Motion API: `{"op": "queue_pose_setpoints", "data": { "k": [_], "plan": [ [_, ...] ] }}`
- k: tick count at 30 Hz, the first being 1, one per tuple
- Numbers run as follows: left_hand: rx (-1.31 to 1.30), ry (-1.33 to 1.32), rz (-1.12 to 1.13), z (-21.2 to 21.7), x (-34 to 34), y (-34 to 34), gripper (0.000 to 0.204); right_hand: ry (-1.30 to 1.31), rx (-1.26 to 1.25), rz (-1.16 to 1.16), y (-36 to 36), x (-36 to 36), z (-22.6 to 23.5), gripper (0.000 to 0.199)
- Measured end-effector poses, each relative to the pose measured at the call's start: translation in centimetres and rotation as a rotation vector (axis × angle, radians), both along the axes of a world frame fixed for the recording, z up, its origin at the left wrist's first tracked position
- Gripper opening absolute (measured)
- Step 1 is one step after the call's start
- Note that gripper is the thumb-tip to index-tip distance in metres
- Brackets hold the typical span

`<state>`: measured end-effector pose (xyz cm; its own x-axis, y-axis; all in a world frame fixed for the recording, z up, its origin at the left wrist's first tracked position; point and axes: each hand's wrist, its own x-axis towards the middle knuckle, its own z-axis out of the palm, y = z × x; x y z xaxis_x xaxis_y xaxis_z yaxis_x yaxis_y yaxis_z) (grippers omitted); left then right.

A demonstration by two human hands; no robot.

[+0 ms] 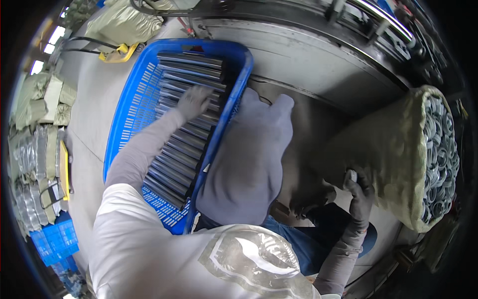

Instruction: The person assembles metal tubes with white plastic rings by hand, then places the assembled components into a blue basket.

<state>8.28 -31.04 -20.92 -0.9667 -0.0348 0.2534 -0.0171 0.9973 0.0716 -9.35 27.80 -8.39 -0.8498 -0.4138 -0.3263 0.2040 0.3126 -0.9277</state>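
A long blue plastic basket (245, 74) stands on my left with a stack of dark metal tubes (179, 149) laid crosswise in it. My left hand (194, 102), in a grey glove, is over the upper tubes with its fingers stretched out and somewhat blurred; it seems to hold nothing. On the right, my gloved right hand (359, 192) is curled, with a small pale thing (351, 175) at the fingertips, too small to make out. Beside that hand, a beige woven sack (383, 149) leans over, its mouth full of grey metal rings (438, 164).
Grey cloth (246, 154) bulges between basket and sack. A machine with metal rails (381, 20) and a pale panel (298, 55) runs along the far side. At left are a yellow cart (117, 52), stacked bundles (37, 159) and blue crates (56, 241).
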Motion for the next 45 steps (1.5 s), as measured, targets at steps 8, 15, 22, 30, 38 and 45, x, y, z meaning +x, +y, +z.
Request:
{"op": "queue_pose_setpoints", "data": {
  "k": [8,15,22,30,38,45],
  "plan": [
    [-0.341,-0.179,0.163,-10.3,7.7,-0.3,0.047,0.169,-0.012,-0.196,-1.1,0.5,0.0,0.032],
    [-0.092,-0.446,0.337,-11.5,3.5,0.2,0.029,0.129,-0.206,-0.163,-2.2,2.0,-0.3,0.03],
    [0.443,-0.136,0.44,6.1,-0.9,2.9,0.035,-0.33,-0.701,-0.392,-4.5,2.1,-0.8,0.058],
    [0.139,-0.025,-0.448,23.0,-5.3,25.5,0.046,-0.154,-0.666,-0.419,-6.0,3.2,0.5,0.046],
    [0.106,-0.307,-0.383,20.7,-7.5,30.8,0.046,0.684,-0.062,-0.209,-5.6,4.6,2.1,0.048],
    [0.131,-0.287,-0.399,20.1,-8.1,30.8,0.046,0.651,-0.11,-0.313,-6.2,5.0,0.7,0.046]
  ]
}}
